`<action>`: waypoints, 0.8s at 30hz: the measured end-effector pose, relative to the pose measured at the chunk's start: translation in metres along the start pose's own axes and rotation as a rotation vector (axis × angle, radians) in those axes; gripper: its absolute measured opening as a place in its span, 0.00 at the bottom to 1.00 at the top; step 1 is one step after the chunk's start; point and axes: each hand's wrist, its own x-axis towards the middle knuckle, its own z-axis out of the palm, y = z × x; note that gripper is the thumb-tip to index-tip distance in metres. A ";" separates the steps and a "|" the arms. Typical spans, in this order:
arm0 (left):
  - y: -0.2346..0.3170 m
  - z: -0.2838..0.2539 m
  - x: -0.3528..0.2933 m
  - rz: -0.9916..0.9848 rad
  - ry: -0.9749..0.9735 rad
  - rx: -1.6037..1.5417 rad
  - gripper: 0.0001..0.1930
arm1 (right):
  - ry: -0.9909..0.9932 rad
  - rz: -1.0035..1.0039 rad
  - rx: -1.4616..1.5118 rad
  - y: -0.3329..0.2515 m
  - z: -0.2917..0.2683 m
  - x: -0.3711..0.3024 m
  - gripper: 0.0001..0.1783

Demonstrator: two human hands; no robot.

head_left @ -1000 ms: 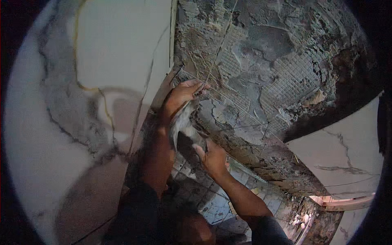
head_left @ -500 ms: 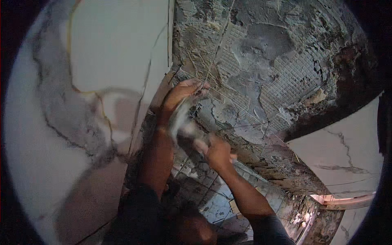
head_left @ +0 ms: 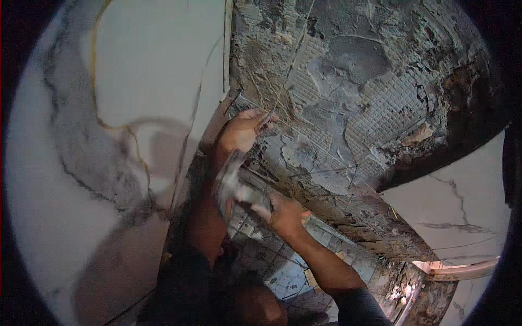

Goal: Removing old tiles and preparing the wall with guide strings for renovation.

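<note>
My left hand is against the rough cement wall, near its left edge. Its fingers are pinched around something thin, beside a taut string; what exactly they hold is too small to make out. Below it, my right hand is closed around the handle of a hammer. The hammer's head is smeared by motion and is in front of my left forearm, apart from the left hand.
White marble-patterned panels cover the left side, with a yellow line and a grey crack-like streak. Another marbled tile is at right. Below are dirty floor tiles. Old adhesive ridges mark the wall.
My right hand and the hammer have moved down and a little left, away from my left hand. The left hand stays at nearly the same spot on the wall.
</note>
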 end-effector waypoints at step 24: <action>0.007 0.011 0.004 -0.044 -0.061 0.086 0.12 | 0.088 0.320 0.094 -0.001 0.000 0.010 0.28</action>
